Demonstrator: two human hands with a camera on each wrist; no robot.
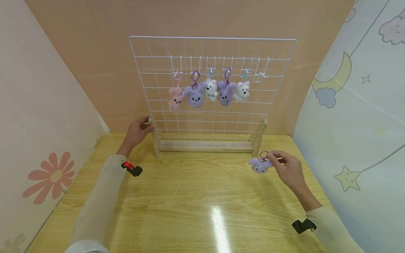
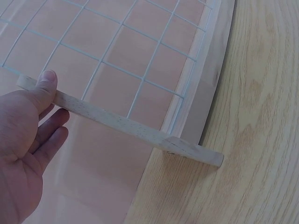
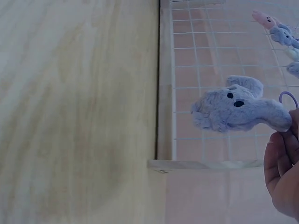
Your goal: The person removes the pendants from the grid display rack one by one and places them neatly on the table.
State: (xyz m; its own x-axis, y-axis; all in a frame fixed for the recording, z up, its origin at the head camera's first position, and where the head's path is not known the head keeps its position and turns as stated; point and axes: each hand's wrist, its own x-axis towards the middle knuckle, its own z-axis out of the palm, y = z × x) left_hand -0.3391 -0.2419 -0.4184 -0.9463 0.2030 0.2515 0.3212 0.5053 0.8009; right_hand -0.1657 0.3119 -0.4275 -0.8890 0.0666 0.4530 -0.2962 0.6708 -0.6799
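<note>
My right hand (image 1: pixel 289 171) pinches a purple plush bunny keychain (image 1: pixel 261 166) by its ring, above the table in front of the rack's right end. In the right wrist view the plush (image 3: pixel 219 109) shows its black eyes and long ears. My left hand (image 1: pixel 136 133) grips the upper end of the rack's left wooden post (image 2: pixel 112 120), thumb on one side and fingers on the other. On the white wire grid rack (image 1: pixel 215 38) hang a pink plush (image 1: pixel 176 99), purple plush keychains (image 1: pixel 195 96) and white plush keychains (image 1: pixel 242 91).
A white hook (image 1: pixel 260 76) is at the right end of the hanging row. The rack's wooden base (image 1: pixel 205 146) stands on the wood-grain table (image 1: pixel 196 196). Decorated walls (image 1: pixel 348 133) rise at both sides.
</note>
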